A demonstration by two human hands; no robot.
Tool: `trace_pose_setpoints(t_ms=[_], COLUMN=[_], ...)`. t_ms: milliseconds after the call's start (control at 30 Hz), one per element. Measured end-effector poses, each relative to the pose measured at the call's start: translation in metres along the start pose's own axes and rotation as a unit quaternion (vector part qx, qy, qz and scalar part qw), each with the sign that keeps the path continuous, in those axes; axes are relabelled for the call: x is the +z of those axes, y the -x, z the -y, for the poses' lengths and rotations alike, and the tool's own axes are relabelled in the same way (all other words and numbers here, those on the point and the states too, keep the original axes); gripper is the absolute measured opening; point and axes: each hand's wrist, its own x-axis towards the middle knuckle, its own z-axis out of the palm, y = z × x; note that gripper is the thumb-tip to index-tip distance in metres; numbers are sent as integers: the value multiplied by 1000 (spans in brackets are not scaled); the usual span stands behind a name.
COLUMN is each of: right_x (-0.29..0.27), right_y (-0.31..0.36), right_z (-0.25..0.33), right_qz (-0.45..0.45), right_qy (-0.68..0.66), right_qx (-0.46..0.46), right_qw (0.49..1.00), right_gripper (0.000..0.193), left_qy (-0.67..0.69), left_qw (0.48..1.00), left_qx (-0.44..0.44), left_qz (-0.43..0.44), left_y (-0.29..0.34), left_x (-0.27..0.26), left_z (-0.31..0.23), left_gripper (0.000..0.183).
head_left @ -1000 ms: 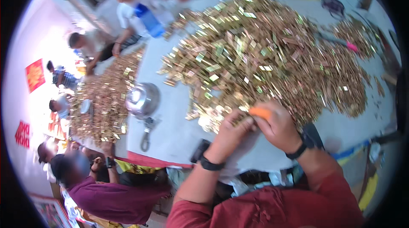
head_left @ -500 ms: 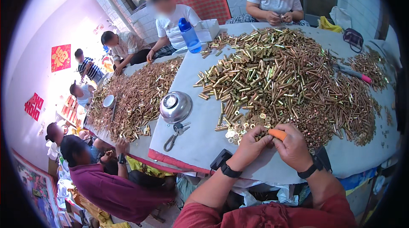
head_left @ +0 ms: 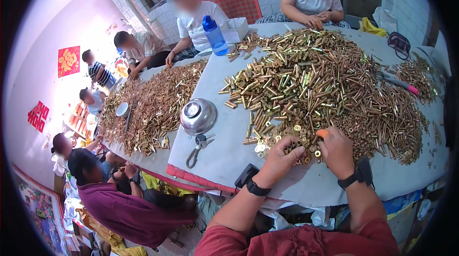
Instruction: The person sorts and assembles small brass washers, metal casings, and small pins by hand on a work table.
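My left hand (head_left: 282, 158) is curled around several small brass-coloured nuts (head_left: 292, 148), low over the near edge of the heap. To its right, my right hand (head_left: 336, 152) reaches down at the loose nuts and washers (head_left: 306, 134). An orange finger cover (head_left: 322, 133) sits on one of its fingers, with the thumb apart from it; nothing shows between them. Beyond both hands rises a big heap of gold-coloured metal sleeves (head_left: 306, 74). A few flat washers (head_left: 262, 148) lie beside my left hand.
An upturned steel bowl (head_left: 198, 116), keys (head_left: 201, 142) and a blue bottle (head_left: 215, 36) stand left on the grey-covered table (head_left: 229, 160). A pink-tipped tool (head_left: 401, 84) lies at right. Several people sit around; a second heap (head_left: 148, 108) covers the left table.
My hands have come apart. The right moved from against the left to the right and down at the nuts; the left opened slightly, showing nuts in it. The person opposite lowered their hands.
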Motion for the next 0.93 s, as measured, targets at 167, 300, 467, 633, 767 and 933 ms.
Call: trace_pose_setpoints(t_ms=[167, 300, 467, 633, 767, 933], right_x=[5, 3, 13, 7, 12, 11], right_y=[2, 6, 6, -6, -9, -3], right_z=[-2, -3, -21, -22, -28, -27], right_qz=[-13, -13, -30, -45, -54, -58], right_qy=[0, -8, -42, -38, -30, -43], right_qx=[2, 15, 16, -6, -8, 31], right_qw=[1000, 1000, 999, 998, 998, 997], right_gripper=[18, 17, 15, 15, 10, 9], left_qy=[17, 12, 42, 60, 39, 30], left_qw=[1000, 1000, 997, 992, 995, 996], left_qx=[16, 1, -55, -68, -47, -56], left_qz=[-18, -14, -44, -91, -73, -67], left_y=[1, 6, 1, 1, -4, 1], left_x=[2, 3, -5, 5, 1, 3], left_z=[7, 0, 8, -24, -19, -19], left_gripper=[18, 19, 19, 15, 9, 9])
